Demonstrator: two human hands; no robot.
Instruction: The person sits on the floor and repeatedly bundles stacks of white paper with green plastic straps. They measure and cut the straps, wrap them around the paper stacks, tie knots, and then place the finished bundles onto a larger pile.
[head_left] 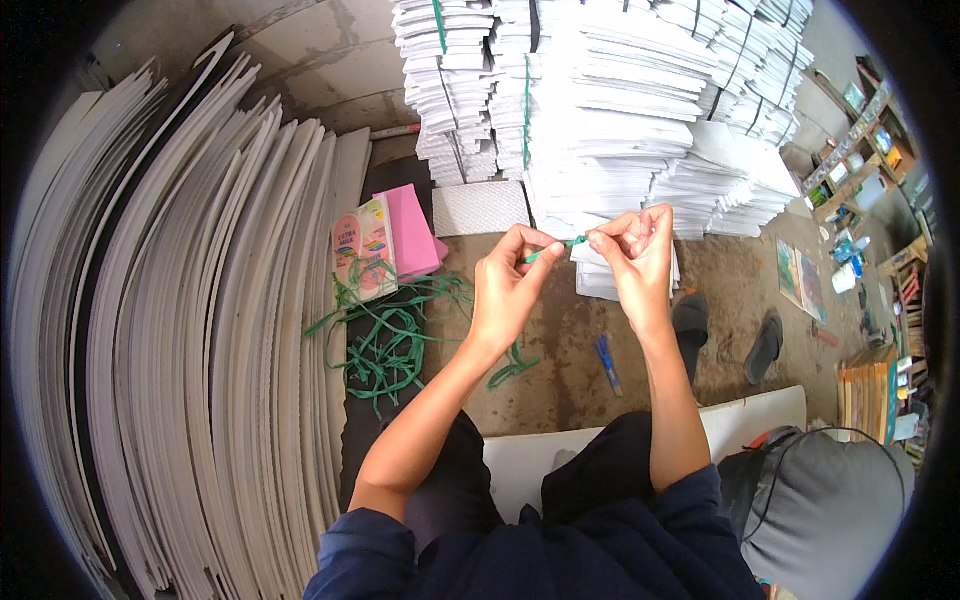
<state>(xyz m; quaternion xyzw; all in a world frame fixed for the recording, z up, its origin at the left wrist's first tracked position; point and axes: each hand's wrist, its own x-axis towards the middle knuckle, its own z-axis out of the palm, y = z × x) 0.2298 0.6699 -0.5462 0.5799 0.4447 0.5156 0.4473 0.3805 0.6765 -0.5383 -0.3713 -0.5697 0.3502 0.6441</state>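
Both hands are raised in front of me over the floor, pinching a short stretch of green plastic strap (573,243) between them. My left hand (508,285) closes thumb and forefinger on its left part. The fingers of my right hand (636,262) pinch the other end, where a small knot or bunch shows. Below and left of my hands lies a tangled heap of green strap (385,345). Another loose piece of green strap (513,368) rests on the floor under my left wrist. A blue cutter knife (608,365) lies between my forearms.
Tall stacks of white sheets (610,110) stand ahead, some tied with straps. Upright grey-white boards (210,300) fill the left. A printed pack (364,250) and pink sheets (412,230) lie beside the heap. Dark sandals (765,346) and cluttered shelves (885,165) are at right.
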